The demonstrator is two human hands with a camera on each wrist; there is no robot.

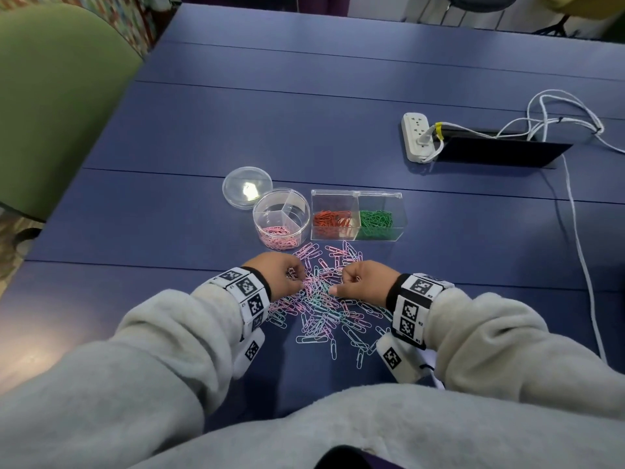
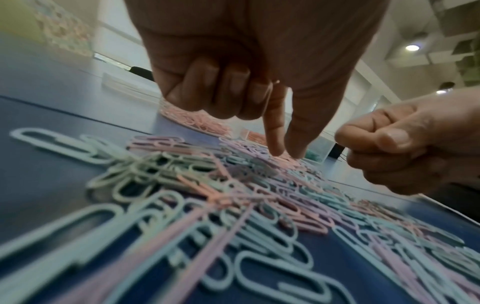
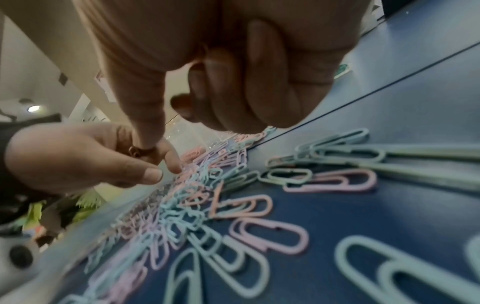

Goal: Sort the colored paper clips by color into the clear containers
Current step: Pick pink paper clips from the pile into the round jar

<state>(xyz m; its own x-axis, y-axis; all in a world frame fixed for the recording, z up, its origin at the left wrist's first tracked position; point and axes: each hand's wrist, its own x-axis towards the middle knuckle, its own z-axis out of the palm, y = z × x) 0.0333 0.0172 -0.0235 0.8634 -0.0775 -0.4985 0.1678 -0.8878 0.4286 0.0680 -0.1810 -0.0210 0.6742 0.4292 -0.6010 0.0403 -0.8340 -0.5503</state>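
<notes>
Landmark: the pile of pastel paper clips (image 1: 321,306) on the blue worktop (image 1: 304,113); every place below is told from it.

Left hand: my left hand (image 1: 275,274) sits on the pile's left edge. Forefinger and thumb point down, tips close together on the clips, the other fingers (image 2: 221,90) folded into the palm. Whether a clip is already pinched I cannot tell; the tips are blurred.

Right hand: my right hand (image 1: 367,279) is on the pile's right edge, fingers (image 3: 246,82) curled in and the thumb tip low by the clips. Whether anything lies inside the curl I cannot tell.

Why so low: both hands work the pile from opposite sides, so I judge I am picking single clips of one color out of the tangle.

Round container (image 1: 281,218): just beyond the pile, to the left, lid off, divided into sections; pink clips fill the near one, so pink likely goes there.

Lid (image 1: 247,192): beyond the round container, set aside to keep the opening free.

Box (image 1: 356,216): just beyond the pile, to the right; orange clips in its left half, green in its right.

Progress: much of the pile is unsorted, with pink, lilac and pale blue mixed.
</notes>
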